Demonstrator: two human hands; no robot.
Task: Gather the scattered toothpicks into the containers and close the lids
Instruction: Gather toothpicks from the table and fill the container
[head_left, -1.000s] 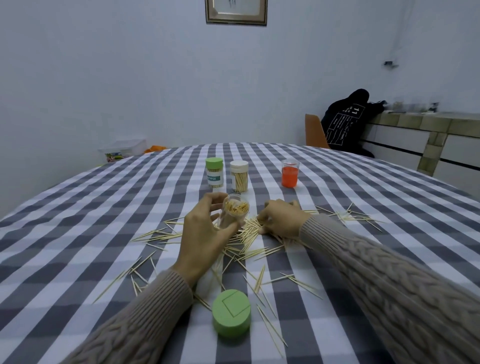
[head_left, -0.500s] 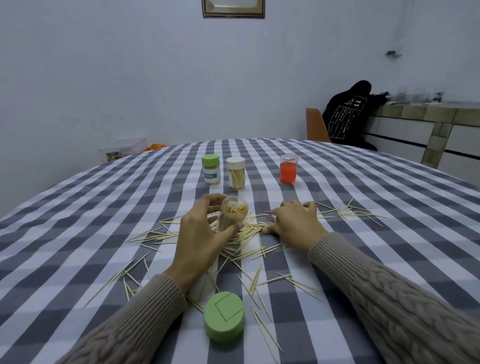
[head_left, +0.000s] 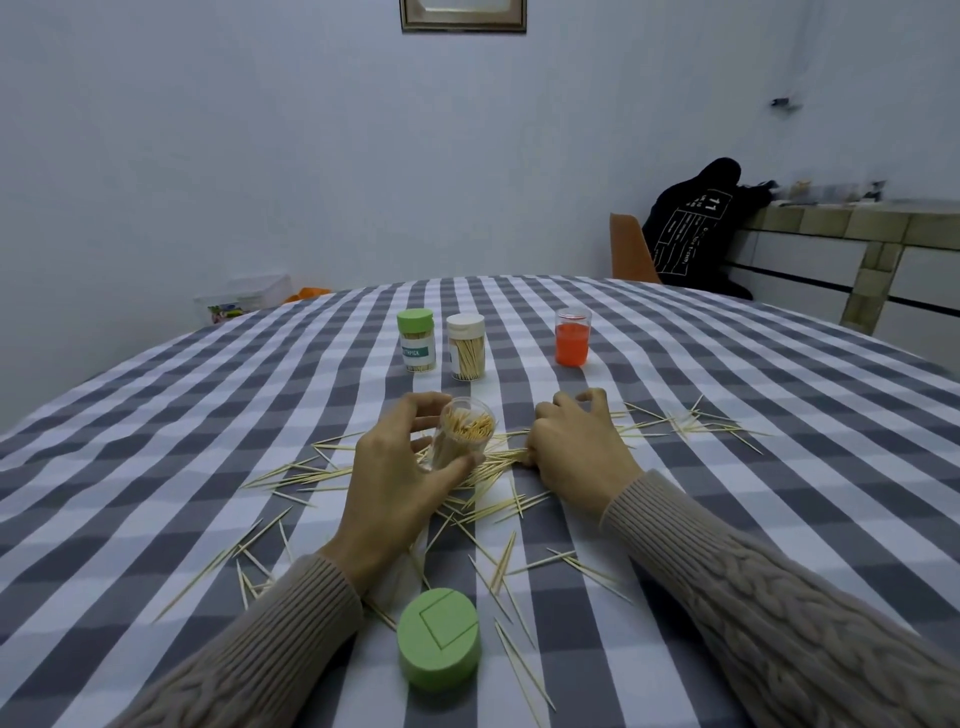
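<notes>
Checked tablecloth (head_left: 675, 395), left grip (head_left: 400, 467) around tilted open container (head_left: 462, 434), right grip (head_left: 576, 447) curled on toothpicks (head_left: 493, 460).

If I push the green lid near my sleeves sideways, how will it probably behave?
The green lid lies flat on the checked cloth, so it would probably slide, not roll. It looks like light plastic. Toothpicks beside it might get dragged along.

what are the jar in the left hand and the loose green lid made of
The jar in the left hand looks like clear, glossy plastic: the toothpicks inside show through its wall. The green lid looks like opaque matte plastic, evenly coloured with a moulded square outline on top.
</notes>
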